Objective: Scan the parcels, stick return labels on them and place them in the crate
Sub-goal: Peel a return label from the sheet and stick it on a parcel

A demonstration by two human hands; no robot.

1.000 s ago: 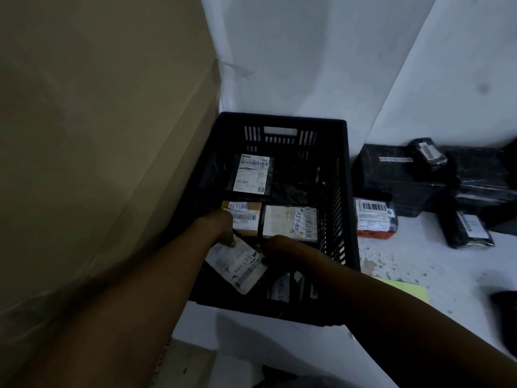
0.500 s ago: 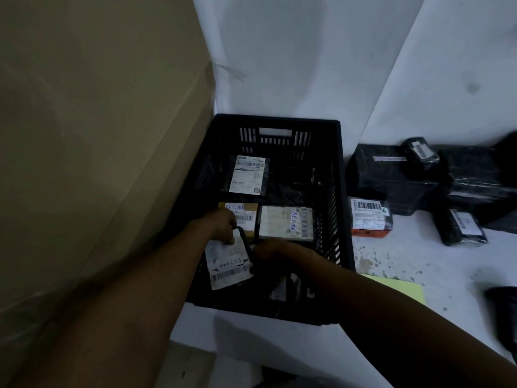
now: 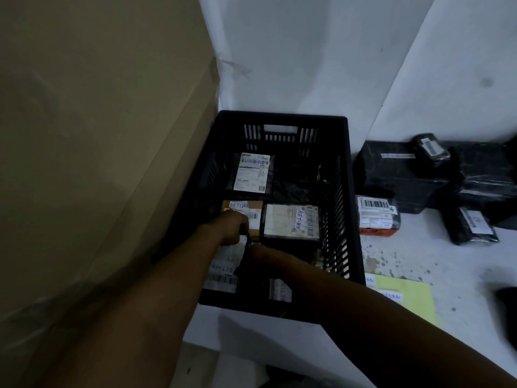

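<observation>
Both hands low in the black crate (image 3: 282, 123) at frame centre: left hand (image 3: 230, 226) and right hand (image 3: 261, 254) each closed in a grip on the dark parcel (image 3: 223, 271) (white label up) against the near-left wall.

Large tan cardboard panel (image 3: 92, 152), filling the left side, leaning against the white wall (image 3: 293, 51). White tabletop (image 3: 436, 259), showing dark stains and specks near its middle. Patch of lighter floor (image 3: 201, 365), showing below the tabletop's near edge. Lighting dim throughout.
</observation>
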